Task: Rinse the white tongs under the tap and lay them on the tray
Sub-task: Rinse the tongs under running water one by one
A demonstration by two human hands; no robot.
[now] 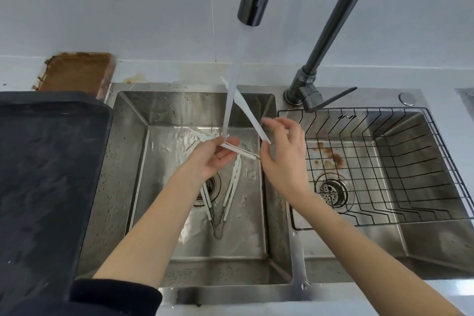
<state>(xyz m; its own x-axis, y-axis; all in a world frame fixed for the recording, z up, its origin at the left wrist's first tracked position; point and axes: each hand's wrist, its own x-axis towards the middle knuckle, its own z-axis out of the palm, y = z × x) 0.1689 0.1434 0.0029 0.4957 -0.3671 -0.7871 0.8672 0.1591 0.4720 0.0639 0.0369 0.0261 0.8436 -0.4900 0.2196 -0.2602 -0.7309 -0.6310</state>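
Observation:
A pair of white tongs [250,115] is spread open under the running water [232,90] from the dark tap [250,11], above the left sink basin [159,213]. My left hand [214,160] lies palm up and grips the tongs' lower arm. My right hand [283,154] pinches the hinge end, and the upper arm slants up to the left through the stream. A second pair of white tongs [232,187] lies on the basin floor beside the drain. The dark tray [51,167] sits on the counter to the left of the sink.
The right basin holds a black wire rack [400,161] over a drain [332,191]. The tap lever [331,99] points right behind the basins. A rusty brown board [77,72] lies behind the tray. A grey tiled wall is at the back.

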